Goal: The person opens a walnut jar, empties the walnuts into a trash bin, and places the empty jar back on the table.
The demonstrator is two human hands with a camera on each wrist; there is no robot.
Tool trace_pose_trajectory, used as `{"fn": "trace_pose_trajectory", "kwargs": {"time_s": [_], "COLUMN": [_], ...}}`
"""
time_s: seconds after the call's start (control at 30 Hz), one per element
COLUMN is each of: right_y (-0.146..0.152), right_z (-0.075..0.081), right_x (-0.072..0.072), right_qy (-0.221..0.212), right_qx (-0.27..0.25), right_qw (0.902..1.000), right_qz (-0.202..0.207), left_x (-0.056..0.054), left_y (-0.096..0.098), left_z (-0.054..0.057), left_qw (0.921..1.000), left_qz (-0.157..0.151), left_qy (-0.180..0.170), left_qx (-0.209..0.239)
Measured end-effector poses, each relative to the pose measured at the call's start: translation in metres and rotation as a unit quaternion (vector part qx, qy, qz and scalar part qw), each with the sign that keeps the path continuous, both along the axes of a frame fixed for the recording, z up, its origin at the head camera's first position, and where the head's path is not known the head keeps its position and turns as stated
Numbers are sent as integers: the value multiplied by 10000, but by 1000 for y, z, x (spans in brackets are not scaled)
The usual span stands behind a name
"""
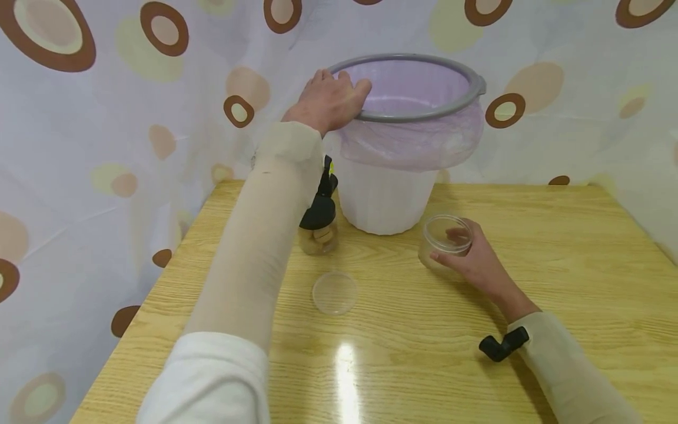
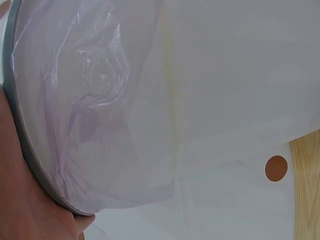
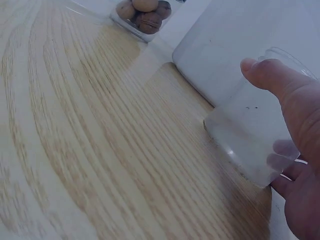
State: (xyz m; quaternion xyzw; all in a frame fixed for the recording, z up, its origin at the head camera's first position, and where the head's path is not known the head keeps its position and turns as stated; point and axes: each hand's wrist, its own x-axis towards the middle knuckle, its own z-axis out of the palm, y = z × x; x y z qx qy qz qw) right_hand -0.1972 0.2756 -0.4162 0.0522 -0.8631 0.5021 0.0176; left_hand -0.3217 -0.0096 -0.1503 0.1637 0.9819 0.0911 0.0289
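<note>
My left hand [image 1: 333, 100] grips the grey rim [image 1: 418, 116] of a white trash bin [image 1: 389, 203] at its left side. A thin purple bag [image 1: 413, 144] lines the bin and folds down over the outside. In the left wrist view, part of the left hand [image 2: 30, 200] lies along the rim, its other fingers hidden. My right hand [image 1: 482, 262] holds a clear plastic jar [image 1: 442, 244], uncapped, between thumb and fingers in front of the bin. Nothing shows inside this jar in the right wrist view. A clear round lid [image 1: 335, 292] lies flat on the table.
Another clear jar [image 3: 135, 31] containing several walnuts [image 3: 147, 21] stands left of the bin, partly behind the left wrist's black camera mount [image 1: 319, 212]. Everything rests on a wooden table [image 1: 413, 359]. A patterned curtain [image 1: 175, 112] hangs behind it and along the left.
</note>
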Motion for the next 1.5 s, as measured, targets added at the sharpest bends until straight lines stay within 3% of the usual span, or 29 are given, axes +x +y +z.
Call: {"fn": "trace_pose_trajectory", "kwargs": {"time_s": [0.27,0.4,0.6,0.83,1.0,1.5], "right_y": [2,5,7,5,4,-16], "right_z": [0,1,19,34,42,62], "right_x": [0,0,5,6,7,4], "right_qy": [-13,-72,-137,310,556,937], "right_qx": [-142,-60,4,45,251,360], "right_qw": [9998,9999,9998,9995,9981,9948], "right_qz": [119,131,115,37,-15,146], "left_x": [-1,-2,1,8,15,39], "left_y": [3,3,0,-13,-28,-76], "left_z": [-4,-9,-12,-14,-18,-56], "left_qw": [9991,9967,9899,9812,9764,9680], "left_qz": [-38,10,106,-68,-216,-537], "left_qy": [394,661,888,1110,1061,1065], "left_qx": [148,470,1100,1577,1866,2206]}}
